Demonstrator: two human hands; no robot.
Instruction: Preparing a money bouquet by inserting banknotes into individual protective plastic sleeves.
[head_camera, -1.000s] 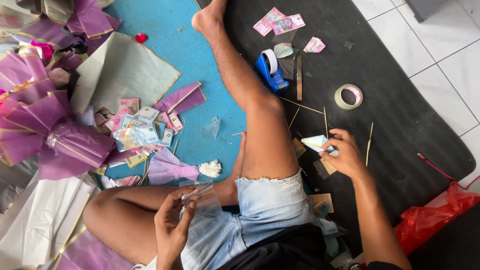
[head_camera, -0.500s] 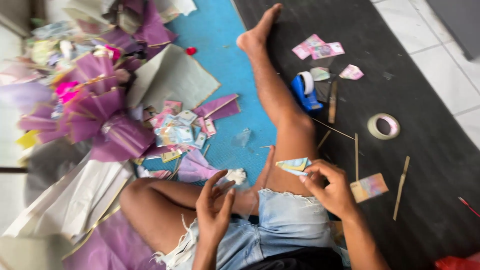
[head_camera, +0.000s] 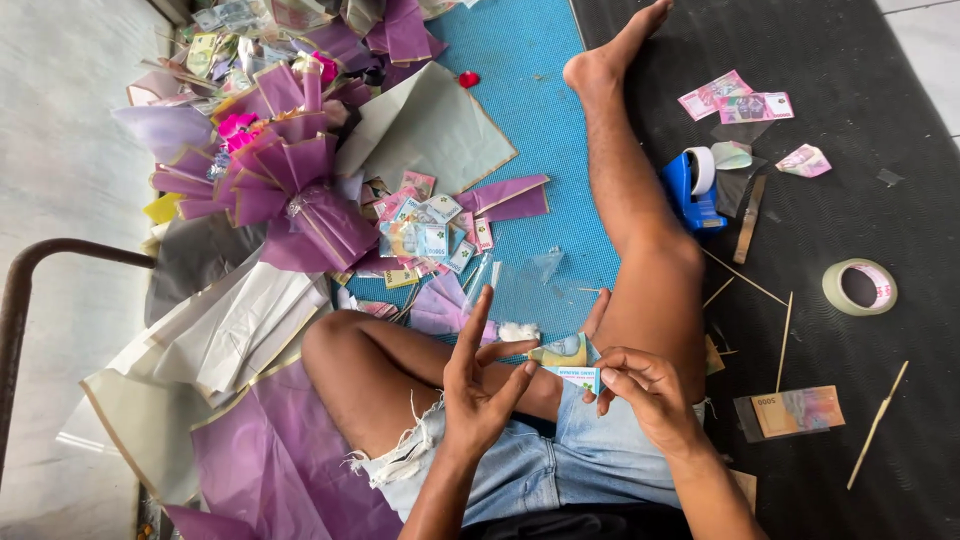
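Fingertips of my right hand (head_camera: 640, 392) pinch the edge of a folded banknote (head_camera: 568, 362), yellowish and pale blue, held just above my lap between both hands; thumb and first fingers are closed on it, the rest curled loosely. My left hand (head_camera: 480, 385) is spread wide, fingers splayed and pointing up and away, with only the tips of the lower fingers (head_camera: 522, 372) meeting the note's near end; it grips nothing firmly that I can tell. Below the hands are my denim shorts (head_camera: 520, 465), frayed at the hem, with my left leg folded in and my right leg (head_camera: 630, 190) stretched out across the blue mat (head_camera: 530, 110) and onto the black mat (head_camera: 850, 180). Just beside my right knee lie thin wooden sticks (head_camera: 785, 340), and near them a small stack of banknotes (head_camera: 795, 410). Further out sit a roll of clear tape (head_camera: 858, 287), a blue tape dispenser (head_camera: 690, 190) and a few pink notes (head_camera: 735, 100). To my left, loose notes are scattered (head_camera: 430, 235) beside a bouquet of purple wrapping paper (head_camera: 290, 180), with more purple and cream sheets (head_camera: 250, 330) spread over the floor.
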